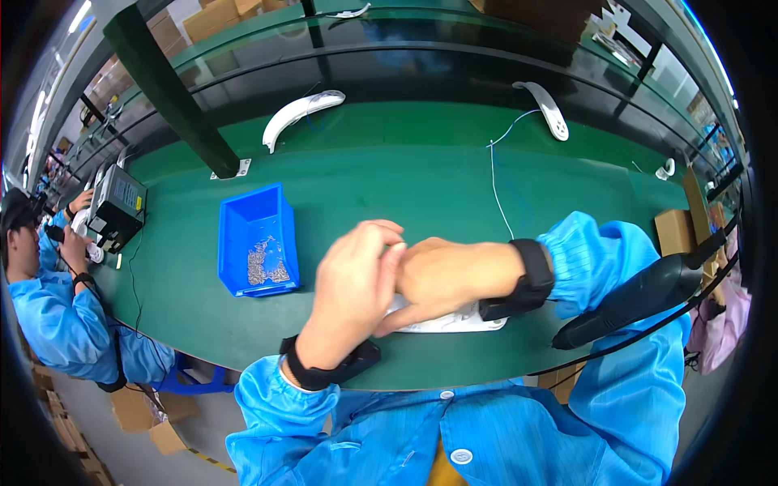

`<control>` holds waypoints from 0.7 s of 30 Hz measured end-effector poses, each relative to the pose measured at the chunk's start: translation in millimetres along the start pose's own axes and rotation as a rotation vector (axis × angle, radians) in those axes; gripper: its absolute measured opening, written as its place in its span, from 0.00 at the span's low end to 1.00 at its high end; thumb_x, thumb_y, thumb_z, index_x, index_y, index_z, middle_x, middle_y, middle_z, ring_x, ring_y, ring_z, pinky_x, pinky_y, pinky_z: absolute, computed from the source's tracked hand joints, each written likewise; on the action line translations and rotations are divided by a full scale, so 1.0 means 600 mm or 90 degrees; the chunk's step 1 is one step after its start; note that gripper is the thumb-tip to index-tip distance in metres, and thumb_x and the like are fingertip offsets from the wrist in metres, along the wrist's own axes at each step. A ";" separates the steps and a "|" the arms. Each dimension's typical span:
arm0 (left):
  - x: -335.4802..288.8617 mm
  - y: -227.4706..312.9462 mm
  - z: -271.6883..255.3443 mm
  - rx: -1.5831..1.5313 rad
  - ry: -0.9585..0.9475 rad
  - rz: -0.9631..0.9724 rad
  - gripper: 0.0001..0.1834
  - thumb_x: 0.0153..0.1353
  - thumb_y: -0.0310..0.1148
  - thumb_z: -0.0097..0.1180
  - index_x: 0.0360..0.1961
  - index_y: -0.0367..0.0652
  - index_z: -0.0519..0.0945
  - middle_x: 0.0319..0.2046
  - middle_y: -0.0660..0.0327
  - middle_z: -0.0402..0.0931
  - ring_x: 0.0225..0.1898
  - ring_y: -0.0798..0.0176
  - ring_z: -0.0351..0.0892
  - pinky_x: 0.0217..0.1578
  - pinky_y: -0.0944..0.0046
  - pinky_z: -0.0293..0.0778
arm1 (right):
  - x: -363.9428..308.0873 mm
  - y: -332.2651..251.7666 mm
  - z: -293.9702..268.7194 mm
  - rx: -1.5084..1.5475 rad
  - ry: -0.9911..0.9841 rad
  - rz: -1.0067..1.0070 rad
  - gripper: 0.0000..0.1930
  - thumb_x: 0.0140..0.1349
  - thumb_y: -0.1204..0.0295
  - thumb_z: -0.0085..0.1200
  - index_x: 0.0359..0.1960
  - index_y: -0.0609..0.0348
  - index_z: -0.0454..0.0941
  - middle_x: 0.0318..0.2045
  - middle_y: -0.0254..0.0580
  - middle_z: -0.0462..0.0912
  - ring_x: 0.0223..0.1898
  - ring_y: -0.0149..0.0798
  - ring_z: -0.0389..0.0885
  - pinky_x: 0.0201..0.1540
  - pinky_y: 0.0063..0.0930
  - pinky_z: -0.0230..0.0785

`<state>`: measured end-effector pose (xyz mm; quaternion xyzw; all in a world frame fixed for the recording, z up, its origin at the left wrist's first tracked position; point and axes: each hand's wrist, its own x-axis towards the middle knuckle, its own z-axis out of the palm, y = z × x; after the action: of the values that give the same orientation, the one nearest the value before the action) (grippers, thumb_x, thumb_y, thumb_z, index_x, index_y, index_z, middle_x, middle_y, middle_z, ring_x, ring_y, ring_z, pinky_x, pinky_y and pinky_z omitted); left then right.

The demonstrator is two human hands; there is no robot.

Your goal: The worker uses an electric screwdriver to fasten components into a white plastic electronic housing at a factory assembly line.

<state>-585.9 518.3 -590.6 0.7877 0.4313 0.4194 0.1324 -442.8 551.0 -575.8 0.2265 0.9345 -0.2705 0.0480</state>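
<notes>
My left hand is raised over the table with its fingers bent together and the thumb against them; whatever is between the fingertips is too small or hidden. My right hand lies across the left end of a white plastic part on the table, thumb down at its near edge. The two hands meet, and the left hand hides some of the right hand's fingers. To the left stands a blue bin with many small metal screws at its near end.
On the green table's far side lie a curved white housing and another white housing with a thin wire. A black handheld power tool hangs beside my right arm. A co-worker sits left by a black box-shaped device.
</notes>
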 end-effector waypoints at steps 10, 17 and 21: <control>-0.062 0.035 0.095 0.077 -0.210 -0.062 0.07 0.59 0.27 0.48 0.33 0.39 0.64 0.16 0.52 0.72 0.18 0.47 0.74 0.18 0.52 0.69 | -0.159 0.120 0.040 0.277 -0.168 0.149 0.20 0.57 0.58 0.54 0.42 0.64 0.76 0.34 0.48 0.81 0.34 0.42 0.79 0.37 0.32 0.71; -0.059 0.040 0.114 0.131 -0.205 0.001 0.07 0.58 0.26 0.49 0.33 0.39 0.64 0.16 0.54 0.71 0.17 0.51 0.74 0.18 0.55 0.69 | -0.182 0.107 0.113 0.417 0.054 0.042 0.16 0.57 0.67 0.55 0.44 0.66 0.75 0.37 0.50 0.80 0.34 0.42 0.79 0.36 0.30 0.71; -0.058 0.032 0.128 0.117 -0.175 0.038 0.08 0.57 0.26 0.49 0.34 0.38 0.63 0.18 0.55 0.72 0.18 0.51 0.75 0.18 0.56 0.69 | -0.182 0.123 0.125 0.534 0.035 0.071 0.16 0.55 0.73 0.56 0.45 0.65 0.74 0.38 0.50 0.80 0.37 0.38 0.80 0.39 0.28 0.73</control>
<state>-525.1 491.4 -645.9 0.8592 0.4218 0.2700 0.1049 -314.8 523.5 -652.0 0.2836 0.7305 -0.6184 -0.0591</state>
